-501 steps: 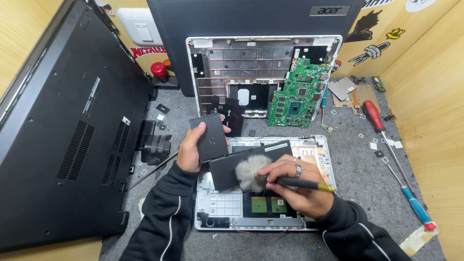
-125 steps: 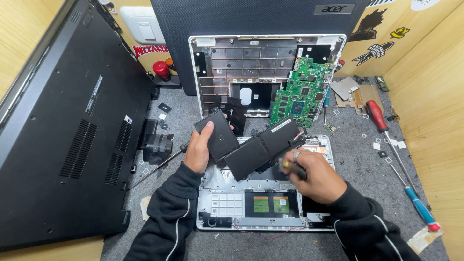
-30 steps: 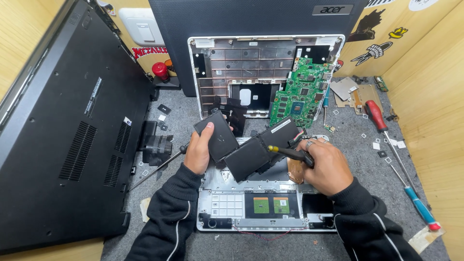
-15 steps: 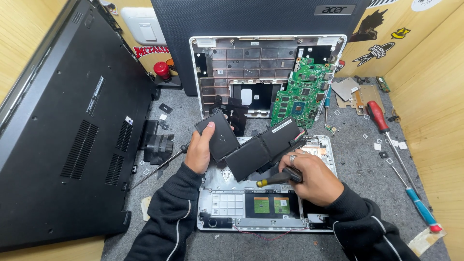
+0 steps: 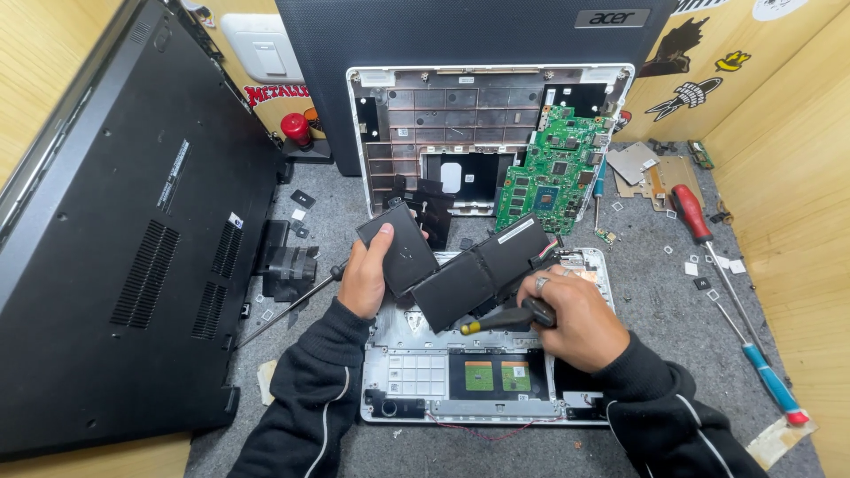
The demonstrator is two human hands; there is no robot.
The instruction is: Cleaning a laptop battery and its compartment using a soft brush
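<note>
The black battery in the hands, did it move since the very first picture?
Yes. The black battery lay flat on the silver laptop base under the right hand; now it is tilted up toward the green circuit board, left hand gripping its left end.

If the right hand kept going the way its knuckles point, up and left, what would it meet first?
Most likely the black battery pack, which lies right ahead of the right hand; the hand may already touch it, since depth is unclear.
</note>
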